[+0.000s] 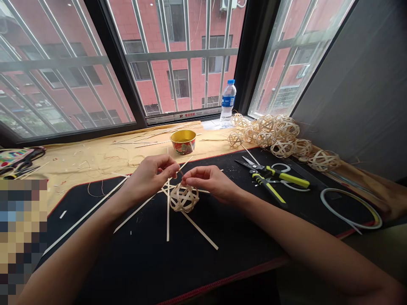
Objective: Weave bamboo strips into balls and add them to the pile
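Note:
A small open-weave ball (184,198) of pale flat strips sits just under my fingertips. Above it, my left hand (152,171) pinches a thin brownish strand (181,172). My right hand (212,182) is also closed, its thumb and fingers pressed together at the strand's lower end, by the top of the ball. Around and beneath the ball, several flat pale strips (168,220) cross one another on the black mat (143,262). What lies inside the fingertips is too small to make out fully.
Right of my hands lie yellow-handled pliers (288,176), scissors (280,167) and a coiled strip (322,199). Woven balls (282,131) pile up at the back right near a water bottle (227,103). A gold-lined bowl (183,143) stands behind the mat, below the barred window.

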`<action>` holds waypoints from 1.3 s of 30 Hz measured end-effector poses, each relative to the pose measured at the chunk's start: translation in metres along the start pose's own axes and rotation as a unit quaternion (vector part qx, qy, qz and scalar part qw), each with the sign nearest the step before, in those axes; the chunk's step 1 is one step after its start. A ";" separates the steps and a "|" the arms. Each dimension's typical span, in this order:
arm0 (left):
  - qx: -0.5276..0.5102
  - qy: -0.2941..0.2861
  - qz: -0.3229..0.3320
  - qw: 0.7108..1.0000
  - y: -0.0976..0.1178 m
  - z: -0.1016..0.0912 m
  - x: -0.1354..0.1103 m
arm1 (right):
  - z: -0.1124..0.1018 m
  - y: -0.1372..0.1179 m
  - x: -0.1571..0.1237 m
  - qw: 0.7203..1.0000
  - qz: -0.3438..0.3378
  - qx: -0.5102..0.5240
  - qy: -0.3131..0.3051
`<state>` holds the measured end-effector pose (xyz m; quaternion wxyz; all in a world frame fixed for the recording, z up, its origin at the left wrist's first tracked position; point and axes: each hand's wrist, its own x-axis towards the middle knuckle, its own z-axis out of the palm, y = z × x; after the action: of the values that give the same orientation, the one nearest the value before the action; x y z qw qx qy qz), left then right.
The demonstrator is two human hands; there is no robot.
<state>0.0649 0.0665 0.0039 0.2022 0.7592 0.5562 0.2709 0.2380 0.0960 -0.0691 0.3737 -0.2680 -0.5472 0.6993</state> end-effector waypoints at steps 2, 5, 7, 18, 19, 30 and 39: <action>-0.005 0.012 0.005 1.000 -0.001 0.001 0.001 | -0.001 0.000 0.000 1.000 -0.001 0.004 -0.006; -0.015 0.032 0.006 0.999 -0.001 0.004 0.001 | -0.001 0.001 0.000 1.000 -0.003 -0.003 -0.005; -0.018 0.037 0.009 0.999 -0.001 0.005 0.001 | 0.000 0.002 0.001 1.000 -0.007 -0.018 0.002; -0.141 0.059 -0.054 0.987 0.005 0.010 -0.003 | 0.001 0.002 0.001 0.999 0.008 -0.050 -0.015; -0.147 0.062 -0.059 0.985 0.005 0.010 -0.003 | 0.001 0.002 0.001 0.999 0.006 -0.052 -0.012; -0.150 0.135 -0.035 0.979 0.001 0.017 -0.004 | 0.000 0.001 0.002 0.999 0.016 -0.037 0.016; -0.092 0.223 0.011 0.970 0.002 0.020 -0.006 | -0.002 -0.001 0.002 0.998 0.000 -0.057 0.018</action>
<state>0.0772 0.0599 -0.0116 0.1391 0.6633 0.5519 0.4859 0.2388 0.0984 -0.0684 0.3677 -0.3010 -0.5793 0.6623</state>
